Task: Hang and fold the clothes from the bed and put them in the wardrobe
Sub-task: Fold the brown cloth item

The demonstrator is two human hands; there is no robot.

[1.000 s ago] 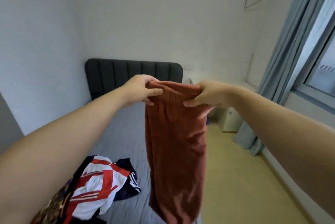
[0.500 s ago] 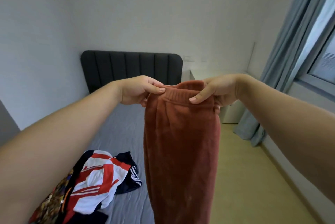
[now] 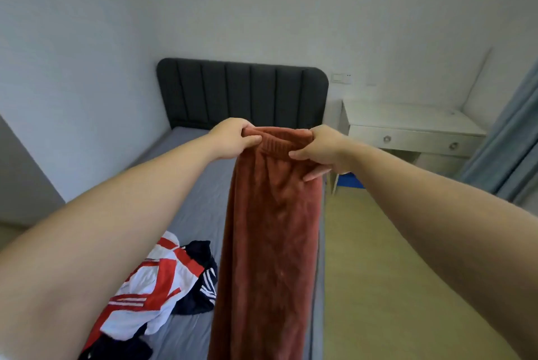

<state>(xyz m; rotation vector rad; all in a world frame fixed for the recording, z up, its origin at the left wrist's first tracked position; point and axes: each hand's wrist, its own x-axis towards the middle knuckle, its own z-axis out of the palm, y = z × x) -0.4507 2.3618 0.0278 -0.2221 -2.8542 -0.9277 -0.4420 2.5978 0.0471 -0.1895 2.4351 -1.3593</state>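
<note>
**Trousers held up by the waistband**

Head view: both arms stretch forward. The left hand (image 3: 233,138) and right hand (image 3: 320,153) each pinch the waistband of the rust-red trousers (image 3: 270,243), which hang along the right edge of the bed (image 3: 192,208) — other clothes (image 3: 157,287) lie heaped on its near left side.

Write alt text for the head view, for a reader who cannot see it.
The left hand and the right hand hold rust-red trousers up by the waistband, hanging above a grey bed. A pile of red, white and navy clothes lies on the bed. Behind are a dark headboard, a white desk and a blue curtain.
</note>
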